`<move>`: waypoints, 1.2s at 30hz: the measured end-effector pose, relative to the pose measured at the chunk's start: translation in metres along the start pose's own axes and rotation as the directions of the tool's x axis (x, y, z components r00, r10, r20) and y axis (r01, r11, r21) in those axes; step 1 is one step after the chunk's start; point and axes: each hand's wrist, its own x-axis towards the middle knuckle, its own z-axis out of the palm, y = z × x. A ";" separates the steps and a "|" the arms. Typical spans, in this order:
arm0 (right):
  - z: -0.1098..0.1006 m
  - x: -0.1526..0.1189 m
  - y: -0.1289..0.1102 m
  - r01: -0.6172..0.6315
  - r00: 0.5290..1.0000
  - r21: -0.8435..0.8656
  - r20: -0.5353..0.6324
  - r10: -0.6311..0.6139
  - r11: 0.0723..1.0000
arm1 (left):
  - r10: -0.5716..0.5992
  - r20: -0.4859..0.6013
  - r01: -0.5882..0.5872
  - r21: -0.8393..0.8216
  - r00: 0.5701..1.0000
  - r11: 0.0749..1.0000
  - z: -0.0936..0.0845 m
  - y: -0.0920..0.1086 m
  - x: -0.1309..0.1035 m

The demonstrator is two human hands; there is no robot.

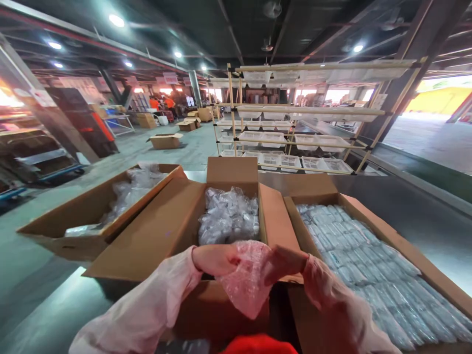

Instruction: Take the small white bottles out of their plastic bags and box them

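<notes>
Both hands pinch a bubble-wrap pouch [246, 281] at lower centre, left hand [214, 259] and right hand [289, 260] at its top corners; it hangs downward before the middle carton [167, 231] of wrapped packets [229, 216].

bubble-wrap pouch [246, 281]: glossy clear plastic; box [165, 231]: matt brown cardboard

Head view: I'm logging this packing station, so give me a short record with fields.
left hand: grips the bubble-wrap piece
right hand: grips the same piece from the other side
middle box: open, holds wrapped packets
right box: open, rows of clear packets
left box: open, loose plastic inside
behind: rack of white baskets
</notes>
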 end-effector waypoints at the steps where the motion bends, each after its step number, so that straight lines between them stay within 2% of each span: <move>1: 0.004 -0.006 0.003 -0.015 1.000 0.017 0.021 0.014 1.000 | -0.007 -0.062 0.002 -0.070 0.998 0.998 -0.009 0.004 -0.010; 2: 0.007 -0.013 0.006 -0.024 0.996 0.066 0.085 0.018 0.998 | 0.017 -0.157 -0.043 -0.162 0.988 0.986 -0.018 0.005 -0.019; 3: 0.011 -0.019 0.010 -0.070 0.982 0.149 0.182 0.043 0.986 | 0.066 -0.287 -0.139 -0.241 0.956 0.960 -0.027 0.004 -0.026; 4: 0.014 -0.024 0.015 -0.168 0.955 0.250 0.281 0.094 0.954 | 0.129 -0.430 -0.265 -0.273 0.893 0.925 -0.034 0.000 -0.029; 5: 0.016 -0.028 0.019 -0.304 0.912 0.360 0.377 0.160 0.882 | 0.192 -0.550 -0.381 -0.252 0.813 0.890 -0.037 -0.008 -0.029; 6: 0.019 -0.031 0.023 -0.447 0.860 0.457 0.455 0.230 0.769 | 0.238 -0.610 -0.445 -0.213 0.756 0.870 -0.036 -0.018 -0.025; 7: 0.020 -0.032 0.025 -0.562 0.810 0.530 0.508 0.294 0.635 | 0.256 -0.620 -0.454 -0.183 0.742 0.872 -0.032 -0.031 -0.016; 8: 0.022 -0.033 0.026 -0.627 0.776 0.582 0.525 0.350 0.518 | 0.251 -0.577 -0.419 -0.177 0.777 0.890 -0.025 -0.045 -0.003; 9: 0.022 -0.033 0.025 -0.642 0.767 0.617 0.518 0.379 0.455 | 0.223 -0.450 -0.339 -0.196 0.865 0.920 -0.015 -0.061 0.011; 10: 0.021 -0.032 0.023 -0.639 0.769 0.635 0.520 0.372 0.433 | 0.180 -0.403 -0.280 -0.203 0.897 0.938 -0.005 -0.076 0.025; 11: 0.020 -0.032 0.020 -0.631 0.776 0.636 0.530 0.343 0.444 | 0.167 -0.446 -0.275 -0.189 0.879 0.943 0.003 -0.089 0.038; 13: 0.015 -0.031 0.012 -0.593 0.800 0.608 0.518 0.303 0.527 | 0.219 -0.561 -0.355 -0.146 0.798 0.923 0.014 -0.110 0.056; 14: 0.012 -0.031 0.009 -0.561 0.821 0.583 0.484 0.303 0.587 | 0.258 -0.602 -0.402 -0.116 0.756 0.908 0.015 -0.116 0.061; 15: 0.011 -0.031 0.006 -0.527 0.843 0.555 0.435 0.316 0.644 | 0.301 -0.614 -0.441 -0.087 0.730 0.893 0.014 -0.118 0.062; 16: 0.010 -0.032 0.004 -0.507 0.859 0.533 0.382 0.341 0.678 | 0.336 -0.604 -0.467 -0.068 0.723 0.881 0.012 -0.117 0.061; 17: 0.009 -0.032 0.002 -0.511 0.859 0.527 0.349 0.375 0.679 | 0.376 -0.567 -0.483 -0.044 0.733 0.875 0.009 -0.114 0.058; 19: 0.011 -0.032 0.000 -0.593 0.805 0.552 0.383 0.454 0.586 | 0.483 -0.457 -0.502 0.090 0.747 0.860 0.005 -0.103 0.049; 21: 0.014 -0.031 -0.001 -0.710 0.701 0.563 0.511 0.497 0.423 | 0.587 -0.349 -0.491 0.329 0.730 0.807 0.003 -0.093 0.042; 22: 0.015 -0.029 -0.002 -0.738 0.671 0.565 0.559 0.487 0.369 | 0.628 -0.317 -0.473 0.444 0.711 0.761 0.003 -0.090 0.041; 23: 0.017 -0.028 -0.002 -0.733 0.677 0.582 0.576 0.459 0.352 | 0.661 -0.308 -0.454 0.529 0.684 0.716 0.004 -0.089 0.040; 25: 0.019 -0.026 -0.001 -0.638 0.768 0.656 0.508 0.390 0.403 | 0.696 -0.364 -0.431 0.583 0.619 0.689 0.004 -0.090 0.043; 27: 0.020 -0.027 0.002 -0.505 0.862 0.716 0.391 0.322 0.483 | 0.675 -0.475 -0.426 0.532 0.565 0.732 0.002 -0.095 0.048; 30: 0.020 -0.033 0.007 -0.399 0.916 0.752 0.347 0.200 0.524 | 0.560 -0.648 -0.436 0.365 0.516 0.823 -0.002 -0.102 0.057; 31: 0.019 -0.035 0.008 -0.354 0.932 0.751 0.334 0.143 0.558 | 0.518 -0.685 -0.445 0.305 0.512 0.842 -0.004 -0.103 0.060; 33: 0.019 -0.039 0.006 -0.217 0.965 0.684 0.259 0.046 0.697 | 0.444 -0.713 -0.444 0.205 0.542 0.872 -0.006 -0.104 0.064; 35: 0.021 -0.041 0.004 -0.087 0.986 0.508 0.167 0.000 0.857 | 0.405 -0.683 -0.423 0.153 0.608 0.893 -0.007 -0.104 0.066; 36: 0.022 -0.041 0.003 -0.057 0.991 0.426 0.134 -0.001 0.903 | 0.411 -0.646 -0.420 0.151 0.643 0.895 -0.008 -0.103 0.066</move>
